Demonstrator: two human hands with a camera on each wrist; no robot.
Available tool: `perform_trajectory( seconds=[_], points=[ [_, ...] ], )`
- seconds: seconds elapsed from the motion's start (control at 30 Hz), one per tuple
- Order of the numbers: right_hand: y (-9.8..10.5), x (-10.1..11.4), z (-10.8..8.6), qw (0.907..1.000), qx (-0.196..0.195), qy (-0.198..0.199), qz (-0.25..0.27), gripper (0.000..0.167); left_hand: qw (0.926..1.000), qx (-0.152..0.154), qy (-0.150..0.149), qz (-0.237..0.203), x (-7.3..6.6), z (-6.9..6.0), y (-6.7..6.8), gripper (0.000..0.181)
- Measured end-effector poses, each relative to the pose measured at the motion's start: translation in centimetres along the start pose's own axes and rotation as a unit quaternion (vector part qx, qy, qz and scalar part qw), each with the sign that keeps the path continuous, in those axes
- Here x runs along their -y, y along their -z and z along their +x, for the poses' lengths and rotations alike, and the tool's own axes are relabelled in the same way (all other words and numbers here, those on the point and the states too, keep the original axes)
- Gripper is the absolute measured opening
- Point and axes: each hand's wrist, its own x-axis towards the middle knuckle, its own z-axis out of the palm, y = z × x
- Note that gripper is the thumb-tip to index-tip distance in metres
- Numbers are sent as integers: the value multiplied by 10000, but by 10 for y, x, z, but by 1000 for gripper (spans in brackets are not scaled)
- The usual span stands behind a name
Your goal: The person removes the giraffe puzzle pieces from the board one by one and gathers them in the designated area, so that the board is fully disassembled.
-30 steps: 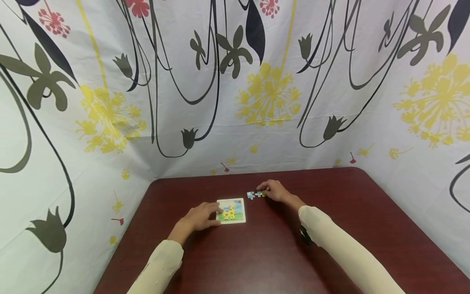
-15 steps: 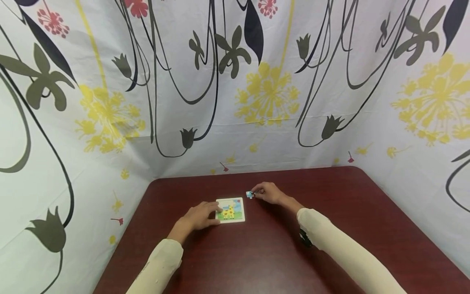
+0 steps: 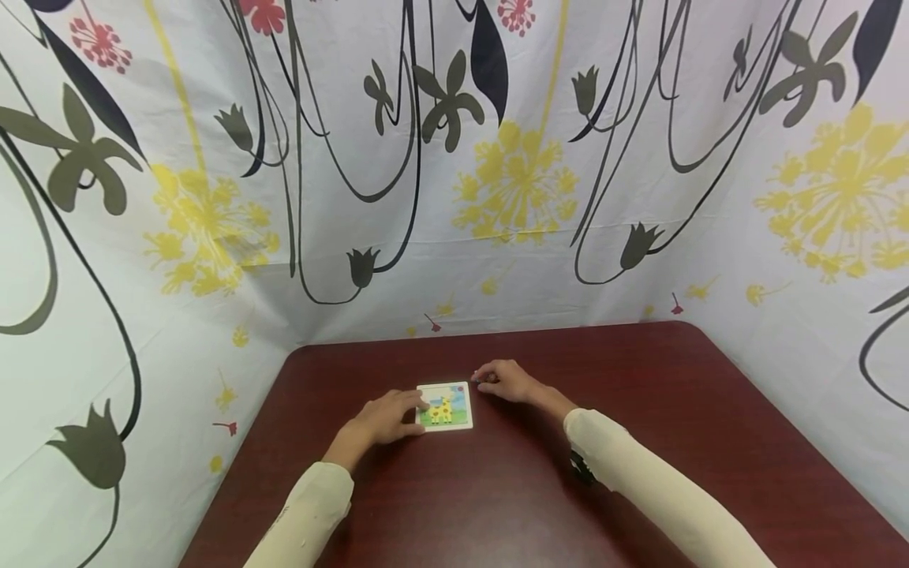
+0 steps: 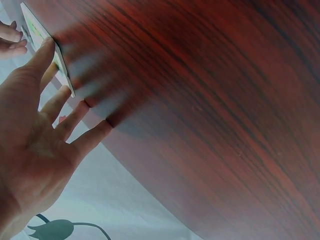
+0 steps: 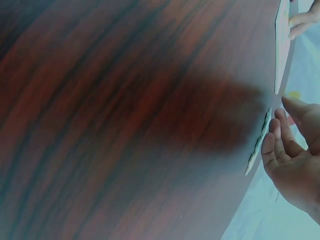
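A white-framed puzzle board (image 3: 449, 406) with a yellow giraffe picture lies flat on the table. My left hand (image 3: 383, 416) rests at its left side, fingers spread; in the left wrist view the thumb of the left hand (image 4: 35, 120) touches the edge of the board (image 4: 61, 75). Just beyond the board's upper right corner is my right hand (image 3: 507, 380), low over the table. The right wrist view has loose puzzle pieces (image 5: 258, 143) in a thin strip on the table, beside the loosely bent fingers of the right hand (image 5: 300, 165). From the head view the hand mostly hides them.
The dark red wooden table (image 3: 454, 489) extends around both hands, its far edge against a white floral cloth (image 3: 454, 292). Cloth also hangs on the left and right. A dark band (image 3: 581, 467) shows under the right sleeve (image 3: 639, 473).
My right hand has moved left, toward the board, and now covers the loose pieces that showed beside it. The left hand and the board have stayed in place.
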Motion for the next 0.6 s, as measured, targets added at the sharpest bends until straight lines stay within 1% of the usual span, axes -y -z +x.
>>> perform_trajectory(
  seconds=[0.2, 0.37, 0.6],
  points=[
    [-8, 8, 5, 9998, 77, 95, 125, 19, 10000, 24, 38, -6, -1, 0, 1, 45],
    [-14, 15, 7, 9994, 121, 259, 192, 17, 10000, 72, -12, -31, -2, 1, 0, 45],
    [-22, 23, 14, 9983, 78, 546, 198, 17, 9999, 83, 54, -26, -1, 0, 0, 45]
  ],
)
